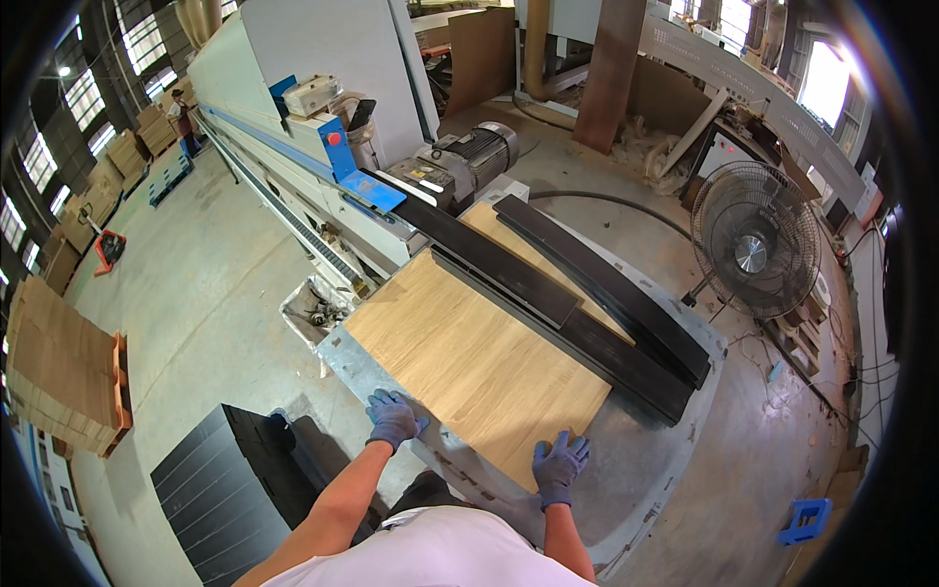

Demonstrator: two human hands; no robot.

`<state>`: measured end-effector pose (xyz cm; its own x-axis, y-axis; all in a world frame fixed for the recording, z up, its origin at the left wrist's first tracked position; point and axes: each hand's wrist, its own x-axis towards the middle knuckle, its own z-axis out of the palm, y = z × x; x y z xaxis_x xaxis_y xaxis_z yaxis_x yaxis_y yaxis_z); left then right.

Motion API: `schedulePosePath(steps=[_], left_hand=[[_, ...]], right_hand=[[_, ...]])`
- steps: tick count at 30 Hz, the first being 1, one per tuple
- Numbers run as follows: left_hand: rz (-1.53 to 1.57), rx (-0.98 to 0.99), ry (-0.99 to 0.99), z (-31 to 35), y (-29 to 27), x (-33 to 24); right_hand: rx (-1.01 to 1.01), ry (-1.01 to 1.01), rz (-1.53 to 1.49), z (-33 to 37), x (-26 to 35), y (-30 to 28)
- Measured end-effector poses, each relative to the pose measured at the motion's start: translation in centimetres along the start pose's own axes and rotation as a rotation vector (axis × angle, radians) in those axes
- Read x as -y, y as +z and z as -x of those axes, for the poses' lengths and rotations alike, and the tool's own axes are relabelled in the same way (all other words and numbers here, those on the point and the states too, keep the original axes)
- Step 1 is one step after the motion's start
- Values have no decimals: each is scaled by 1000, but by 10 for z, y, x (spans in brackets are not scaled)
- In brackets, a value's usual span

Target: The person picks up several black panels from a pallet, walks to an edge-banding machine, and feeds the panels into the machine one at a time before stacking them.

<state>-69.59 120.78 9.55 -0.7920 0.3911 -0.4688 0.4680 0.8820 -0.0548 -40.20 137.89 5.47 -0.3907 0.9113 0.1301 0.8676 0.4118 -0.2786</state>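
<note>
A wood-grain panel lies flat on the grey metal worktable in front of me. My left hand, in a blue-grey glove, rests at the table's near edge beside the panel's near left edge, its fingers spread. At the panel's near right corner is my right hand, gloved alike, fingers stretched out along the edge. Neither hand is wrapped round anything. Long black strips lie along the panel's far side, partly on one another. Farther off, another black strip lies over a second wood-grain piece.
A long machine with a red button and a motor adjoins the table's far left. Black stacked boards stand at my left. A fan stands at the right, a scrap bin by the machine. Another person stands far left.
</note>
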Motion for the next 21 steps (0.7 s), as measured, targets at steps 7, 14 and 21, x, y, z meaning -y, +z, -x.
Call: schedulePosePath(steps=[7, 14, 21], left_hand=[[20, -1, 11, 1, -1, 1], [13, -9, 6, 0, -1, 3], [14, -1, 14, 0, 1, 2]], right_hand=[[10, -7, 9, -1, 1, 0], [21, -6, 9, -1, 3, -1], [45, 13, -19, -1, 0, 1]])
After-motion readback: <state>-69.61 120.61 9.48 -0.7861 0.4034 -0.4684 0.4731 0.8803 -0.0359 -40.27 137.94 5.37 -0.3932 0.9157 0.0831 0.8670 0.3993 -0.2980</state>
